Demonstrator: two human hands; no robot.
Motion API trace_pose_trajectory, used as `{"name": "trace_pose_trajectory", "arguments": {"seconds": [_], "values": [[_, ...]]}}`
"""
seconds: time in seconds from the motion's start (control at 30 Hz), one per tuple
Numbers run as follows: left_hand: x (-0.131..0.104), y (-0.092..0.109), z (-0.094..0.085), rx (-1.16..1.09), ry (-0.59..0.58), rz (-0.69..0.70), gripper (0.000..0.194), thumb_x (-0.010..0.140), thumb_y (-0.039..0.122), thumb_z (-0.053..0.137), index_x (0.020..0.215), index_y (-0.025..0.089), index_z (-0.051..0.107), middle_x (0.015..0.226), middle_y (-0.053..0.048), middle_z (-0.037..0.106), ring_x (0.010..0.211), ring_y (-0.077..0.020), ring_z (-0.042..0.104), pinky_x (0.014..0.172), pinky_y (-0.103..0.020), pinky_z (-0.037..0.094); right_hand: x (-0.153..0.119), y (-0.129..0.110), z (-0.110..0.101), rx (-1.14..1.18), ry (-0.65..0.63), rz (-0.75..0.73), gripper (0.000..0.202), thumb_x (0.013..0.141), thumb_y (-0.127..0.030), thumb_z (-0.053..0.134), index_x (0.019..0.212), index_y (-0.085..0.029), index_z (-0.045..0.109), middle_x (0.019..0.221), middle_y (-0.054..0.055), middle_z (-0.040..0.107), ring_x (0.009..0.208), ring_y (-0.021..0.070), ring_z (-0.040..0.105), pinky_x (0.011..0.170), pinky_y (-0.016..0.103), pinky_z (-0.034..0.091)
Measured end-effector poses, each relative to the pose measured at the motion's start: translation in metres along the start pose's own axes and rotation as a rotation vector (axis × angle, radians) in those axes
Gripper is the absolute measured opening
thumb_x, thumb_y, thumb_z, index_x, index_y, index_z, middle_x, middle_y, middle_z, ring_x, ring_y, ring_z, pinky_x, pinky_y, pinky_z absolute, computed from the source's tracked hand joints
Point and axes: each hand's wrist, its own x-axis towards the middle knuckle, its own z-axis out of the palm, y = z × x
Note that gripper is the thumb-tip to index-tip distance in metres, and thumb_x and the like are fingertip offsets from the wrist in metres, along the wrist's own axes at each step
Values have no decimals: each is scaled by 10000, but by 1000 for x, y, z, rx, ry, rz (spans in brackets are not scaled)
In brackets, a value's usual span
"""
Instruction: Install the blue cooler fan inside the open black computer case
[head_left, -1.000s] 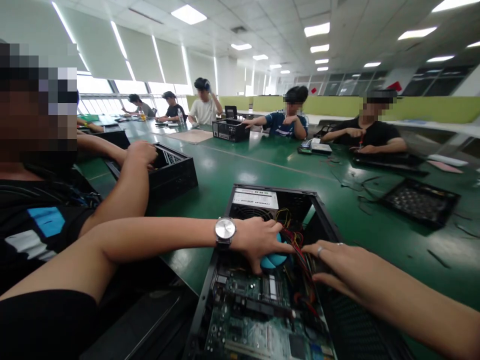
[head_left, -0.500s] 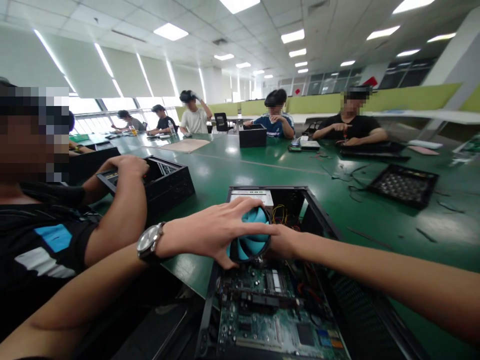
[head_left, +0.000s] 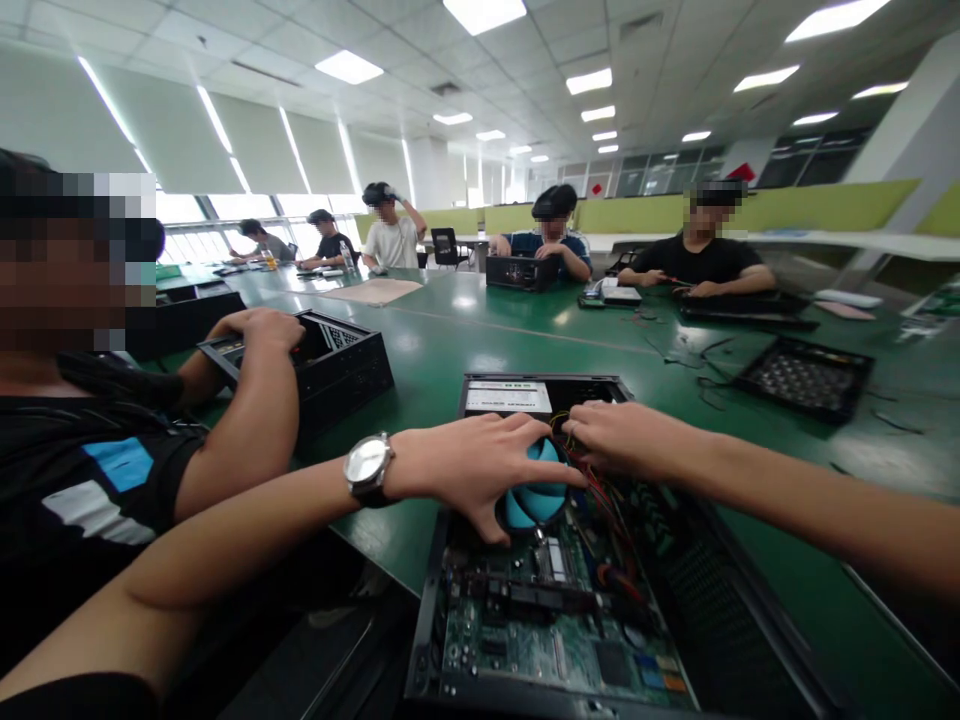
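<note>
An open black computer case [head_left: 431, 610] lies in front of me, with a green circuit board [head_left: 525, 650] inside. My left hand [head_left: 480, 465], a watch [head_left: 369, 462] on its wrist, has its fingers curved around the blue fan [head_left: 534, 500] above the board. Beside it, my right hand [head_left: 619, 435] has its fingers bent at thin coloured wires [head_left: 600, 490] by the case's far part; its fingertips are partly hidden. A white-labelled metal box [head_left: 506, 397] sits at the far end of the case.
At the left, a person's arm [head_left: 259, 430] reaches into another black case [head_left: 349, 370]. Several people sit along the green table [head_left: 442, 335]. A black panel [head_left: 806, 375] and loose cables [head_left: 712, 390] lie at the right.
The blue fan and my left hand have moved right and down. My right hand has come away from the fan to the wires behind it. Across the table, a person's black case has been tilted.
</note>
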Motion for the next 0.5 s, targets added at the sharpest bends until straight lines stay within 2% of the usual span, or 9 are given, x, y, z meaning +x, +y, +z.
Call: {"name": "trace_pose_trajectory", "arguments": {"seconds": [0.07, 0.17, 0.2, 0.27, 0.3, 0.37, 0.43, 0.5], "values": [[17, -4, 10, 69, -45, 28, 990, 671, 540, 831, 1523, 278, 400, 1307, -159, 514, 1218, -355, 481, 1032, -448, 417, -23, 14, -15, -93, 102, 12, 283, 842, -167, 681, 1118, -103, 678, 1041, 140, 697, 955, 289, 676, 773, 367, 549], [41, -10, 28, 139, -96, 38, 992, 631, 560, 843, 1498, 298, 439, 1296, -150, 534, 1217, -358, 465, 1037, -452, 391, -67, 16, -32, -9, 397, 119, 329, 951, -304, 574, 1210, -112, 635, 1144, 153, 683, 1005, 264, 661, 848, 383, 540], [47, -12, 33, 150, -118, 34, 983, 634, 561, 840, 1497, 308, 442, 1308, -146, 534, 1228, -356, 458, 1038, -450, 387, -83, 12, -36, 48, 503, 211, 365, 979, -376, 530, 1225, -126, 631, 1165, 149, 681, 995, 248, 662, 843, 376, 537], [57, -16, 43, 160, -172, 32, 971, 648, 551, 834, 1503, 315, 440, 1324, -148, 536, 1246, -359, 451, 1026, -448, 393, -116, 0, -34, 172, 644, 506, 442, 972, -521, 497, 1215, -186, 654, 1129, 116, 706, 900, 221, 678, 762, 360, 536], [60, -18, 46, 156, -195, 37, 972, 651, 543, 835, 1507, 312, 439, 1328, -156, 538, 1249, -365, 452, 1017, -453, 399, -131, -6, -29, 256, 667, 689, 469, 939, -581, 512, 1190, -219, 674, 1072, 98, 728, 835, 219, 686, 700, 355, 531], [62, -22, 48, 124, -220, 53, 978, 637, 541, 846, 1501, 298, 458, 1331, -176, 541, 1237, -384, 465, 998, -472, 412, -157, -16, -8, 479, 635, 1002, 497, 856, -645, 557, 1136, -260, 701, 946, 81, 760, 750, 242, 703, 616, 358, 516], [61, -26, 48, 69, -231, 60, 980, 605, 550, 865, 1476, 297, 496, 1324, -177, 551, 1219, -391, 482, 992, -483, 421, -175, -24, 23, 706, 590, 1113, 515, 802, -664, 550, 1095, -270, 707, 863, 72, 771, 708, 290, 718, 593, 386, 519], [58, -30, 47, 10, -241, 46, 983, 586, 555, 876, 1465, 320, 503, 1316, -152, 565, 1214, -379, 494, 1007, -481, 421, -183, -31, 56, 824, 589, 1088, 521, 789, -670, 504, 1079, -283, 698, 834, 49, 774, 669, 327, 722, 591, 424, 528]]}}
